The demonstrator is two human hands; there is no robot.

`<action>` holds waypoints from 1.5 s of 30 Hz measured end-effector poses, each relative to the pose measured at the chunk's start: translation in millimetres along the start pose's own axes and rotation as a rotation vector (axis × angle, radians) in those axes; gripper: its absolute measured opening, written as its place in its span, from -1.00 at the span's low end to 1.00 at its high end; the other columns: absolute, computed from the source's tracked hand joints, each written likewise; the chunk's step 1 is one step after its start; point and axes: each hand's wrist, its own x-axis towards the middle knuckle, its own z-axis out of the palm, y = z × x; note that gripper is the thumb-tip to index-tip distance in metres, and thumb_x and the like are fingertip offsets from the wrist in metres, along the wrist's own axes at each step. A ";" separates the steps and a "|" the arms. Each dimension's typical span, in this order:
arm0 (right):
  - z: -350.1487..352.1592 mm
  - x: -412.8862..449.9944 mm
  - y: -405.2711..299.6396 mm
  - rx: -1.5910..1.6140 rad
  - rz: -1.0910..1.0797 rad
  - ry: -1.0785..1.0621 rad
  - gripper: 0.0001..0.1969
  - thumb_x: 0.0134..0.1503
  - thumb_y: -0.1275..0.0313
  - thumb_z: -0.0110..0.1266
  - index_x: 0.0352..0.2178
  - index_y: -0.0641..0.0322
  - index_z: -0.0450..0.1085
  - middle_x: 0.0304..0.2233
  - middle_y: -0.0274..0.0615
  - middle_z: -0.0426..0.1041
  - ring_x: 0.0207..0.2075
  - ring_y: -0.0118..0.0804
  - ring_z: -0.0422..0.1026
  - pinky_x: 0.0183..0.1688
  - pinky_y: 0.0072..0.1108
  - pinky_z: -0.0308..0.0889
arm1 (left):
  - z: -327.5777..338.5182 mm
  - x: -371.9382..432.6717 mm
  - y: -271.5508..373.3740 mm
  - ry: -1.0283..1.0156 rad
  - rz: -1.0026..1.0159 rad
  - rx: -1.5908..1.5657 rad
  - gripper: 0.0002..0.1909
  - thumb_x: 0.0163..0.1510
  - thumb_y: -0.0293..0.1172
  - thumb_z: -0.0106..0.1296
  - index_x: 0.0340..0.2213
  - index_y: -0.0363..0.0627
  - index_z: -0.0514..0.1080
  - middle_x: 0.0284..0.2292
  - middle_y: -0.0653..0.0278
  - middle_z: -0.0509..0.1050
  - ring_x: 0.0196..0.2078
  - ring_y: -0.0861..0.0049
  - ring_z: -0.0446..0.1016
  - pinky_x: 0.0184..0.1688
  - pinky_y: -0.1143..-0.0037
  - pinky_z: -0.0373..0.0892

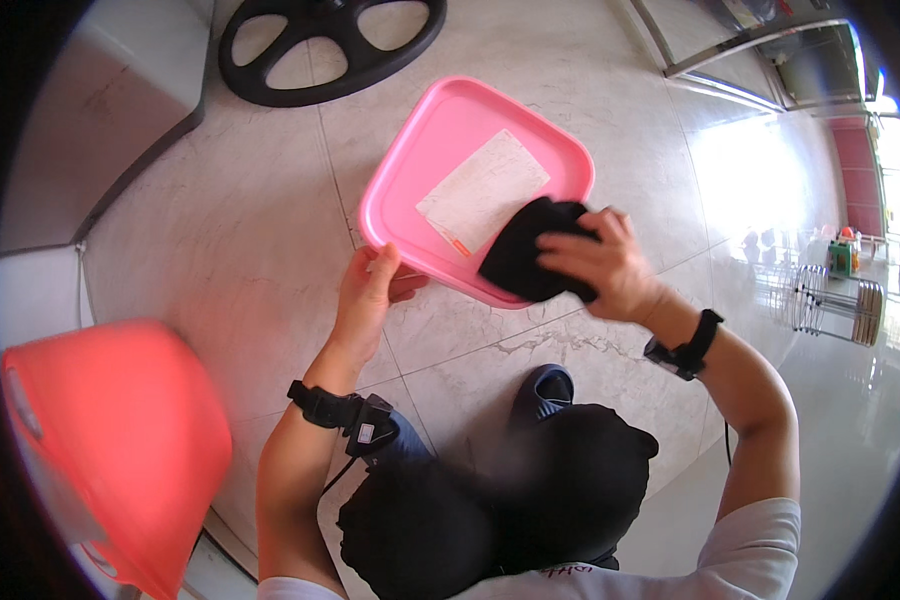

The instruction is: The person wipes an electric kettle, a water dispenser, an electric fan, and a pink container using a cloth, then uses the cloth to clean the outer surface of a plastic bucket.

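A pink plastic tray or lid [401, 176] with rounded corners and a raised rim is held over the tiled floor. Set in its middle is a pale rectangular panel [484, 187] with a small orange mark at one corner; I cannot tell whether it is a label or a see-through window. My left hand [375, 289] grips the near left corner, thumb on the rim and fingers beneath. In my right hand [604, 266], slightly blurred, a bunched black cloth [529, 251] lies over the near right part of the pink piece and hides that corner.
A red plastic basket or tub [135, 420] stands close on the left, below a pale cabinet-like unit [112, 112]. Beyond the pink piece is a black spoked wheel-shaped base [330, 52]. A metal frame [709, 67] and folded stools [840, 304] are to the right.
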 end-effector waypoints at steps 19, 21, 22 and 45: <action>-12.0 42.2 -47.7 0.269 0.045 0.217 -0.63 -0.31 0.40 0.11 -0.32 0.10 0.44 -0.23 -0.35 0.42 -0.25 -0.12 0.21 -0.15 -0.36 0.04 | -1.3 -8.3 -14.1 -0.122 -0.133 -0.225 -0.43 0.10 0.23 -0.48 -0.06 0.11 0.16 -0.22 0.23 0.40 -0.14 0.45 0.38 -0.06 0.39 0.29; -6.5 91.7 -49.6 0.170 0.157 0.292 -0.55 -0.19 0.24 0.11 -0.19 0.13 0.39 -0.11 -0.25 0.37 -0.22 -0.04 0.21 -0.12 -0.37 0.08 | -5.8 -9.5 -18.6 -0.149 -0.122 -0.240 -0.43 0.09 0.24 -0.48 -0.09 0.11 0.16 -0.19 0.25 0.36 -0.10 0.42 0.34 -0.05 0.36 0.26; -1.9 118.2 -56.6 0.108 0.244 0.273 -0.59 -0.06 0.27 0.03 -0.16 0.23 0.37 -0.05 -0.12 0.33 -0.15 0.03 0.23 -0.07 -0.29 0.10 | -6.8 -9.9 -17.5 -0.136 -0.118 -0.244 -0.44 0.10 0.24 -0.47 -0.09 0.12 0.16 -0.19 0.26 0.36 -0.11 0.43 0.35 -0.05 0.36 0.27; -45.9 44.8 -49.7 0.081 0.007 0.004 -0.43 -0.32 0.56 0.04 -0.12 0.12 0.35 -0.10 -0.19 0.38 -0.32 -0.09 0.24 -0.18 -0.40 0.19 | -1.9 1.3 -24.2 -0.087 -0.097 -0.253 -0.44 0.12 0.20 -0.48 -0.06 0.06 0.13 -0.27 0.26 0.35 -0.22 0.52 0.40 -0.09 0.43 0.33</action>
